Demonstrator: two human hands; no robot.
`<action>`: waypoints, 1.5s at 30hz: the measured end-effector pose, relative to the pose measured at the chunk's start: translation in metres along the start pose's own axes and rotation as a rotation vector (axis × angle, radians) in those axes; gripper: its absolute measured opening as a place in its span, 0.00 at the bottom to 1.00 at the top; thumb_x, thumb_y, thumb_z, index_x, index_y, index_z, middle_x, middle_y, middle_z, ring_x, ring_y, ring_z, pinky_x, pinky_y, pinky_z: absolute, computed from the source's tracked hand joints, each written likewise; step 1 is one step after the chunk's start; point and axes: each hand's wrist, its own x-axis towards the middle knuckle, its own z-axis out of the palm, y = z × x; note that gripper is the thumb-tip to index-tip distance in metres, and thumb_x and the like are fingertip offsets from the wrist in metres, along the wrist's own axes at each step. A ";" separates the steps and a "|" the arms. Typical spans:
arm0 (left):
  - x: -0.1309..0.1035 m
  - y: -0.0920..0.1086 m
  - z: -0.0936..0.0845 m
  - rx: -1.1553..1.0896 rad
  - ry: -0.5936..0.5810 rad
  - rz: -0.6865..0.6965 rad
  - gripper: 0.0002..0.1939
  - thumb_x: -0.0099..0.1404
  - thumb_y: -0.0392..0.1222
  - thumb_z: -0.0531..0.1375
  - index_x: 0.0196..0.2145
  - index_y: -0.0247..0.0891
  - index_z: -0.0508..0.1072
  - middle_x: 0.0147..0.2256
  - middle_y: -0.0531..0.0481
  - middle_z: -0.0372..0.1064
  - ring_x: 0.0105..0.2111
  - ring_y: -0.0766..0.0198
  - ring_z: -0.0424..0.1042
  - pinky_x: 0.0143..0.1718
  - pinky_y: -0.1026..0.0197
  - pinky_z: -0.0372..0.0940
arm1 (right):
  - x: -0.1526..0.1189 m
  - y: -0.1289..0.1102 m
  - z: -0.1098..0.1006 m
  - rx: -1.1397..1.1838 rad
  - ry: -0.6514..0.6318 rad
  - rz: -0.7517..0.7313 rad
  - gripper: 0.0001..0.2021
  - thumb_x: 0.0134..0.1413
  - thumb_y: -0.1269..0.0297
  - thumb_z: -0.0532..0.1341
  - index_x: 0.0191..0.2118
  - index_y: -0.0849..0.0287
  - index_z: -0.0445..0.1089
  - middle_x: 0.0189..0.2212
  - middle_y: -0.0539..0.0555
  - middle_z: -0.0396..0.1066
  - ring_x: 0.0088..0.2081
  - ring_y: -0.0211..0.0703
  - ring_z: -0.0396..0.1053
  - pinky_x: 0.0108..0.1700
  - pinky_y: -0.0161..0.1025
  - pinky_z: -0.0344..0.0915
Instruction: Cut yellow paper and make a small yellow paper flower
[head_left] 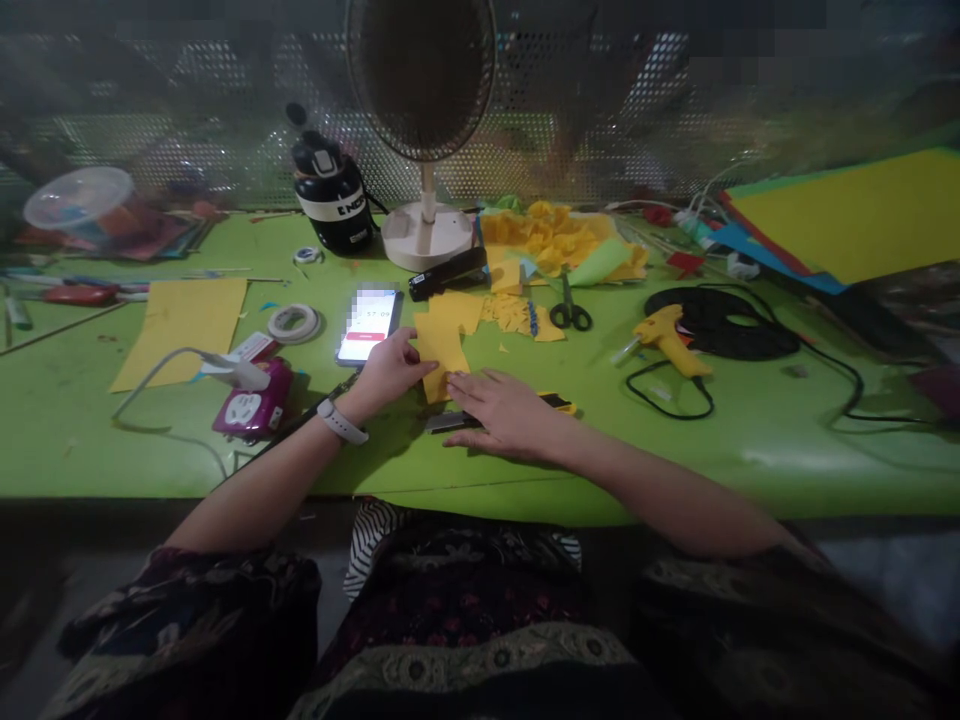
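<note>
A folded-looking piece of yellow paper (441, 345) lies on the green table in front of me. My left hand (391, 375) grips its left edge between thumb and fingers. Stretched out flat, my right hand (506, 415) touches the paper's lower right edge with its fingertips. Beneath that hand lies a utility knife (559, 403), its yellow end and grey front showing on either side and its middle hidden. Small cut yellow pieces (510, 314) spread just beyond the paper. Black scissors (571, 315) rest to their right.
A lit phone (370, 325), tape roll (294, 323) and purple power adapter (255, 400) are on the left. A yellow glue gun (671, 340) with its cord lies right. Behind stand a fan (427, 235), a black bottle (330, 205) and crumpled yellow paper (551, 240).
</note>
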 end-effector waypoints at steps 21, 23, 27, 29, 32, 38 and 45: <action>-0.027 -0.013 0.006 0.485 -0.364 0.536 0.29 0.73 0.33 0.50 0.70 0.35 0.56 0.71 0.34 0.52 0.71 0.51 0.52 0.69 0.44 0.53 | -0.002 0.007 0.003 0.053 -0.025 -0.035 0.51 0.58 0.26 0.51 0.71 0.66 0.58 0.71 0.68 0.54 0.71 0.66 0.53 0.73 0.63 0.44; -0.027 -0.014 0.003 0.542 -0.392 0.562 0.33 0.71 0.28 0.50 0.72 0.37 0.53 0.72 0.35 0.48 0.72 0.51 0.49 0.70 0.44 0.51 | -0.007 0.014 0.002 0.065 -0.031 -0.050 0.51 0.58 0.26 0.50 0.72 0.66 0.57 0.71 0.67 0.54 0.71 0.64 0.53 0.73 0.60 0.45; -0.027 -0.014 -0.002 0.599 -0.425 0.597 0.39 0.65 0.21 0.49 0.71 0.41 0.55 0.73 0.38 0.44 0.73 0.51 0.46 0.71 0.44 0.50 | -0.019 0.028 0.003 0.071 -0.006 -0.079 0.50 0.59 0.27 0.50 0.73 0.62 0.55 0.72 0.63 0.53 0.71 0.62 0.55 0.72 0.59 0.47; -0.026 -0.014 -0.003 0.603 -0.435 0.617 0.42 0.63 0.19 0.50 0.71 0.44 0.56 0.74 0.41 0.43 0.73 0.51 0.45 0.71 0.44 0.50 | -0.022 0.031 0.004 0.061 0.008 -0.079 0.48 0.59 0.28 0.51 0.73 0.60 0.54 0.72 0.61 0.54 0.71 0.61 0.55 0.72 0.58 0.46; -0.027 -0.014 -0.003 0.622 -0.448 0.630 0.42 0.63 0.19 0.50 0.72 0.44 0.55 0.74 0.42 0.43 0.73 0.52 0.44 0.71 0.45 0.50 | -0.023 0.030 0.004 0.044 0.008 -0.064 0.46 0.61 0.30 0.51 0.73 0.61 0.55 0.71 0.61 0.54 0.71 0.61 0.55 0.72 0.56 0.48; -0.030 -0.011 -0.005 0.640 -0.429 0.645 0.42 0.64 0.20 0.50 0.72 0.44 0.54 0.73 0.42 0.45 0.73 0.53 0.44 0.71 0.44 0.47 | -0.022 0.021 -0.002 0.039 -0.053 -0.018 0.49 0.61 0.29 0.49 0.72 0.66 0.55 0.72 0.65 0.50 0.72 0.62 0.51 0.72 0.58 0.48; -0.047 -0.016 -0.008 0.487 -0.233 0.688 0.25 0.73 0.34 0.55 0.66 0.42 0.65 0.67 0.37 0.61 0.69 0.53 0.58 0.71 0.40 0.47 | -0.022 0.018 0.008 0.024 0.023 -0.005 0.46 0.63 0.30 0.46 0.73 0.63 0.53 0.72 0.65 0.51 0.72 0.62 0.53 0.73 0.63 0.44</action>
